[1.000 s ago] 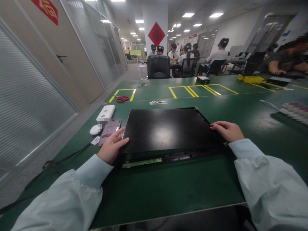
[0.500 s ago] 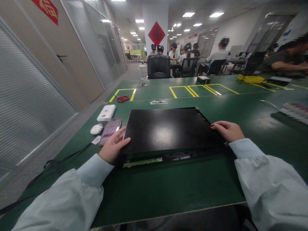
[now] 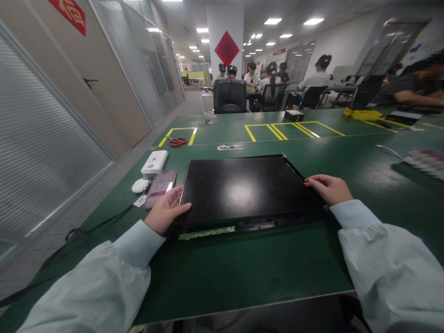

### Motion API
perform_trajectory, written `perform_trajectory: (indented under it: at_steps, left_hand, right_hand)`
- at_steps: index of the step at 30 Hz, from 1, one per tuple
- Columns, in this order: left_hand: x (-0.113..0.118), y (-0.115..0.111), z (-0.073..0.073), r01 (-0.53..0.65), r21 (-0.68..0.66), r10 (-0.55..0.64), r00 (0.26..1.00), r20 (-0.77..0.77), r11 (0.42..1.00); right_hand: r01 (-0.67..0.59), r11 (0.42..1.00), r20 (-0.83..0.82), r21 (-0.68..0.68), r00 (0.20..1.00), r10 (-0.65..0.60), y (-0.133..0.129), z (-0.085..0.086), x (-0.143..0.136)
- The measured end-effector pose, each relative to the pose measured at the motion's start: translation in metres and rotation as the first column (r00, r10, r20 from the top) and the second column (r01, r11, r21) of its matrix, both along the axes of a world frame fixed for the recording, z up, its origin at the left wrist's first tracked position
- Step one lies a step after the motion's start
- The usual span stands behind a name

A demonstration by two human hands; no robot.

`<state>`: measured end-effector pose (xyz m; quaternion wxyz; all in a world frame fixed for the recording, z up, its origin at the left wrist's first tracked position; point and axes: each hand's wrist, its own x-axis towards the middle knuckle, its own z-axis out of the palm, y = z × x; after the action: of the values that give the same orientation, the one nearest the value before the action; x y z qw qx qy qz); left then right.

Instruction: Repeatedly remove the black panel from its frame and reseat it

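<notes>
Left hand point(image 3: 166, 212) loosely grips one black panel point(image 3: 239, 187); right hand point(image 3: 328, 188) pinches one frame point(image 3: 294, 169).

A gold 福 reads clearly on a red sign point(image 3: 71, 16) at upper left. Markings on the pillar point(image 3: 225, 16)'s red diamond point(image 3: 226, 48) — dark on red — are illegible.

Stretches away as a green counter point(image 3: 256, 268), seamed toward the far side and marked with yellow tape lines point(image 3: 193, 137). Bears, near the front edge, a black frame point(image 3: 270, 224). Left of that, holds a phone point(image 3: 160, 188), with a rounded white case point(image 3: 139, 186) just beside and a white box point(image 3: 154, 162) beyond. At left, carries a black strap point(image 3: 111, 218) ending in a white tag point(image 3: 140, 200). Farther back, supports red-handled scissors point(image 3: 178, 142), thin white strips point(image 3: 229, 147) and a black box point(image 3: 293, 115).
</notes>
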<state>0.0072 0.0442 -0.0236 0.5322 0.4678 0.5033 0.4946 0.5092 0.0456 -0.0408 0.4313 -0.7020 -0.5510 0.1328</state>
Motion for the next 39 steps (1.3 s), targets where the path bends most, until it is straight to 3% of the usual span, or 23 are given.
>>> perform_trajectory:
  at_steps: [6, 17, 30, 39]
  left_hand:
    - [-0.001, 0.003, -0.003, 0.002, -0.002, -0.002, 1.0, -0.027, 1.0]
    - [0.003, 0.001, -0.001, -0.047, -0.024, 0.049, 0.994, 0.101, 0.999]
    - [-0.001, 0.001, -0.001, -0.047, 0.024, 0.044, 0.993, 0.108, 0.999]
    - [0.003, 0.001, -0.001, -0.075, 0.021, 0.072, 0.988, 0.133, 0.997]
  right_hand:
    - [0.0, 1.0, 0.021, -0.003, 1.0, 0.0, 0.003, -0.004, 0.004]
    - [-0.025, 0.999, 0.033, -0.026, 0.999, 0.026, 0.003, -0.003, 0.008]
    - [-0.052, 0.997, 0.063, -0.048, 0.996, 0.055, 0.009, -0.013, 0.023]
    - [-0.043, 0.998, 0.024, -0.054, 0.999, 0.044, 0.006, -0.008, 0.015]
